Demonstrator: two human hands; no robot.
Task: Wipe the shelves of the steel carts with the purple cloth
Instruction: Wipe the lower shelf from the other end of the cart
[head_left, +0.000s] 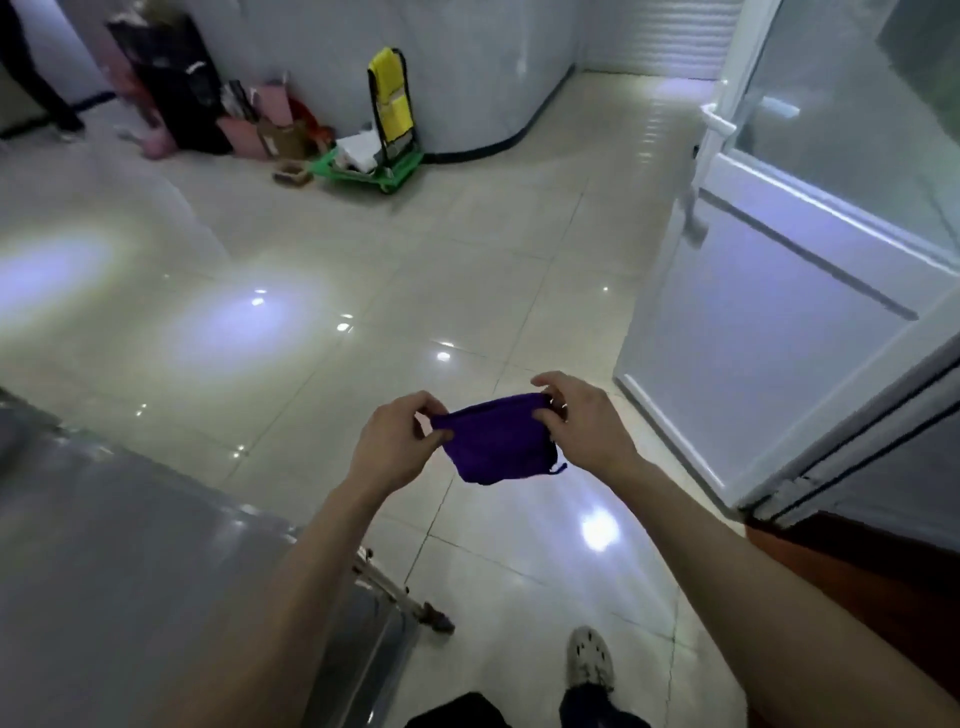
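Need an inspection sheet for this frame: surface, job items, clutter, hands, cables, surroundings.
Surface: steel cart top at lower left, cloth not on it.
Job's things: purple cloth held in the air above the tiled floor.
Clutter: bags and boxes and a green trolley against the far wall.
Grippers: left hand and right hand each pinch an upper end of the cloth.
Cables: nothing seen.
Surroundings: glass door at right; another person's legs far left.
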